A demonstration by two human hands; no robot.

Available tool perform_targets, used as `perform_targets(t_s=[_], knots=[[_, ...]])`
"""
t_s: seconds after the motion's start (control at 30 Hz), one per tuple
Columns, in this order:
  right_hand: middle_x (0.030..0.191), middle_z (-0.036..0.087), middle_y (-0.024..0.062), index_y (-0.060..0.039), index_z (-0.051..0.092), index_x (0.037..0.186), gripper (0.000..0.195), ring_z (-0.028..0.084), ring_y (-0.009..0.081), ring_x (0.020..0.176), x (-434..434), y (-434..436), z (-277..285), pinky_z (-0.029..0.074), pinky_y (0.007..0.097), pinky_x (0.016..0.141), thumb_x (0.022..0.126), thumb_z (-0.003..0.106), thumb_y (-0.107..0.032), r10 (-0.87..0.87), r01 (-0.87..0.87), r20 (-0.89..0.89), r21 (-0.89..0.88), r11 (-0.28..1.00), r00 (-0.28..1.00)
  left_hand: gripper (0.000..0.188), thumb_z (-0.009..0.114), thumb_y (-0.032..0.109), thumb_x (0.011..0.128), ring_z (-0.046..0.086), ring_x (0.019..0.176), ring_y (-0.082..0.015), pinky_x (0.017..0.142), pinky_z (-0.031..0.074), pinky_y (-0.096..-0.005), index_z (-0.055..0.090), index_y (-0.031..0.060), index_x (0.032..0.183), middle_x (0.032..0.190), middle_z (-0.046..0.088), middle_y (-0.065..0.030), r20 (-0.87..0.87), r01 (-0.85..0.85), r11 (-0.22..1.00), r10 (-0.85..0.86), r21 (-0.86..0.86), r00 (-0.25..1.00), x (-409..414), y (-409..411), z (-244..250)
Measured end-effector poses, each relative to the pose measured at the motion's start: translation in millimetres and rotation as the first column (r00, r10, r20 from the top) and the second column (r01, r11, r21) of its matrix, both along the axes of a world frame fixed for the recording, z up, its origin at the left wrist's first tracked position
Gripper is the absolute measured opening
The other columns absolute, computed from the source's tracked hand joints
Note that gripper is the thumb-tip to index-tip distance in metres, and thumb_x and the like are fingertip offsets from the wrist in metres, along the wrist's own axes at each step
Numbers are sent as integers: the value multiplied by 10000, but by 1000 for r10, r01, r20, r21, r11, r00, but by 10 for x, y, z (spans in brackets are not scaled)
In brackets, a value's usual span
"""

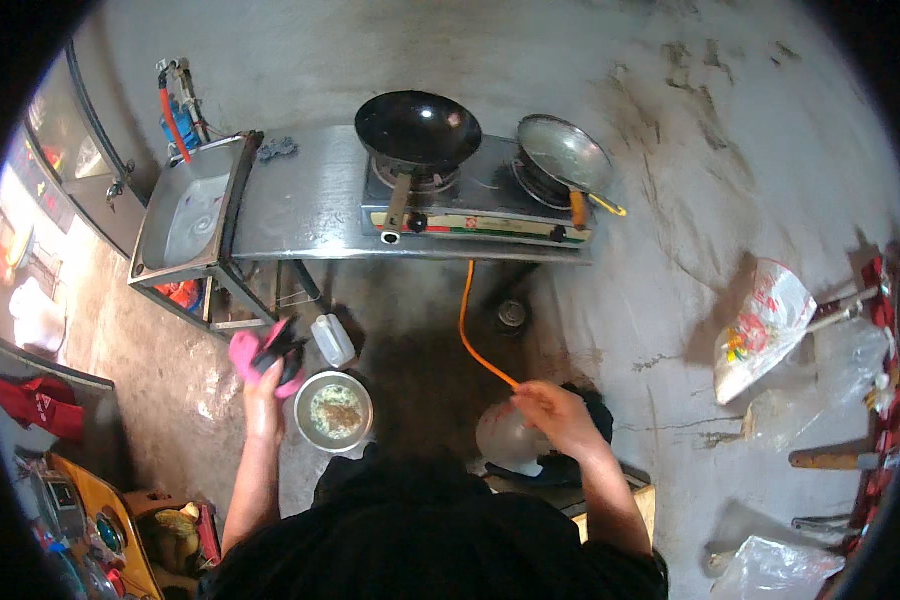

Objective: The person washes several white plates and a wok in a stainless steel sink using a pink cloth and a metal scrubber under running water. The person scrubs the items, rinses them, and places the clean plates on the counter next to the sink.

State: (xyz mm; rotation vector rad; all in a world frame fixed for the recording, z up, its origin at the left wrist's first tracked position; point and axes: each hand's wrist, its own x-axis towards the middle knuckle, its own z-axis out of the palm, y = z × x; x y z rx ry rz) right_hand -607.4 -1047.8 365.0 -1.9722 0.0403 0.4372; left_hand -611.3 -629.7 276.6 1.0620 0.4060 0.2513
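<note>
My left hand (265, 386) grips a bundle of pink and black cloth-like items (274, 352), whose exact kind is unclear. Just right of it, a steel bowl (334, 412) holds pale greenish food with a brown heap on top. My right hand (559, 416) is curled at the lower visible end of an orange hose (465, 322) that hangs from beneath the steel counter. Whether the fingers hold the hose or a part behind it is hidden. Below that hand is a pale rounded object (504, 442), partly covered.
On the steel counter (300, 210) stands a two-burner gas stove (480, 225) with a black wok (418, 131) and a lighter metal pan (566, 154), handles jutting forward. A sink (195, 206) adjoins at left. A white plastic jug (333, 340) is below the counter. Bags (765, 330) hang at right.
</note>
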Motion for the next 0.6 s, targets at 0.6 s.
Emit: perform_targets(t_s=[0.6], knots=[[1152,612,111,-66,538,1235,379,617,258,1002,2881,582,-899,528,388,837,890,600,-208,-270,211,-23,685,697,963,703,733,415,837,613,1038,-249,854,494,-331,457,-14,1322,1182,616,-162,-351,637,761,-633,-121,690,3650,-591,198]])
